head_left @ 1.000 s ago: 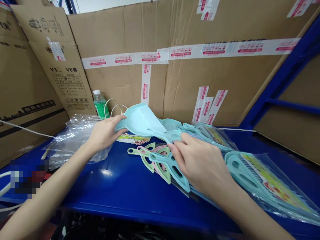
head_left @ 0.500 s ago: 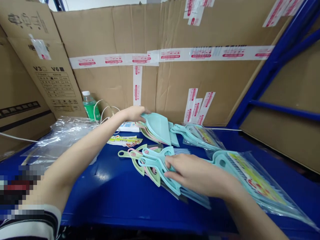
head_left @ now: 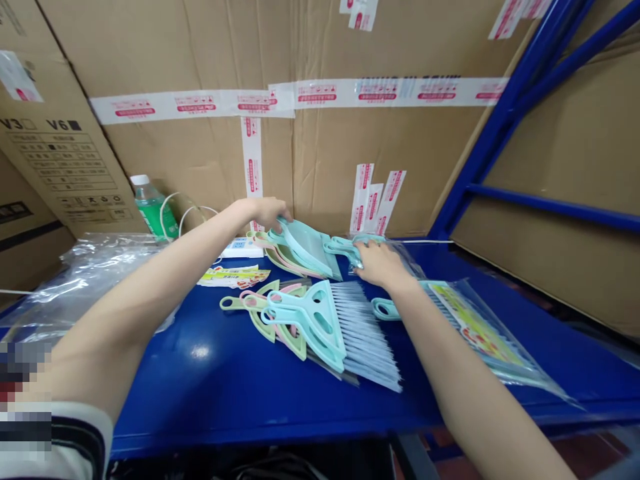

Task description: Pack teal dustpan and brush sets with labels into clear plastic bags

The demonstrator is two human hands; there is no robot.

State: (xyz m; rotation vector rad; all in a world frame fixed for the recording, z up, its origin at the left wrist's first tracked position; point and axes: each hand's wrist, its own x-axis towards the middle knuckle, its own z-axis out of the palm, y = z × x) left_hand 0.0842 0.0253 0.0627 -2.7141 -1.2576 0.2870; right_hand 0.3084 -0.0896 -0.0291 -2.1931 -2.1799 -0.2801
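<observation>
My left hand (head_left: pixel 270 212) is closed on the handle end of a light blue dustpan (head_left: pixel 306 243), at the top of a dustpan stack against the cardboard. Pink and green dustpans (head_left: pixel 281 259) lie under it. My right hand (head_left: pixel 379 262) reaches to the back right, its fingers closed on a bagged light blue brush-and-dustpan set (head_left: pixel 406 257), partly hidden by the hand. In front lies a pile of small hand brushes, a light blue brush (head_left: pixel 320 313) with pale bristles on top and green brushes (head_left: pixel 263 320) and pink ones below.
Another bagged set (head_left: pixel 480 330) lies at the right, partly behind my right forearm. Printed cards (head_left: pixel 233 276) lie left of the dustpans, near a white box (head_left: pixel 243 248). Clear plastic bags (head_left: pixel 110 267) and a green-labelled bottle (head_left: pixel 154 210) are at the left. Blue metal posts (head_left: pixel 493 140) rise at the right.
My right hand has let go of the light blue brush, now on the pile, and moved back to the bagged set. My left hand stays at the dustpans. The view has shifted right.
</observation>
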